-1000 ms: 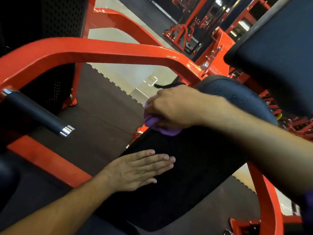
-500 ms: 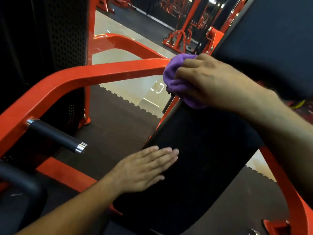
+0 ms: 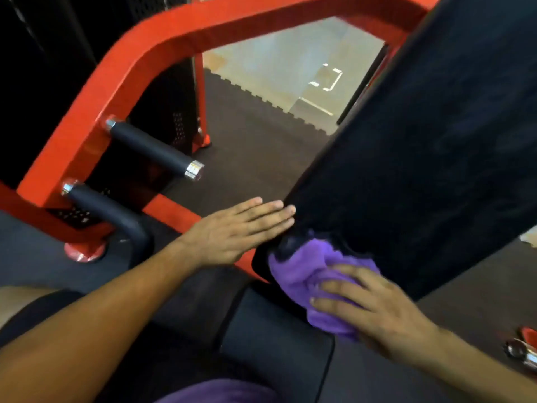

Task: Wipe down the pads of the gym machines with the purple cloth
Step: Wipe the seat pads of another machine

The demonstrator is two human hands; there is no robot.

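Pressing a bunched soft purple cloth (image 3: 308,274) against the lower end of a long black padded backrest (image 3: 421,158), right hand (image 3: 374,309) fingers spread on it, left hand (image 3: 235,231) flat, fingers straight and together, at the pad's edge, red steel frame (image 3: 116,80) beside

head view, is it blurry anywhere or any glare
Head view: motion blur smears the right hand and purple cloth at the pad bottom; the left hand is soft too. Wide-angle lens bends the red frame. Pale floor shows bright reflections; chrome handle cap glints.

Both forearms (image 3: 96,324) are bare to the frame edge, with purple fabric (image 3: 220,392) and dark shorts (image 3: 35,306) below
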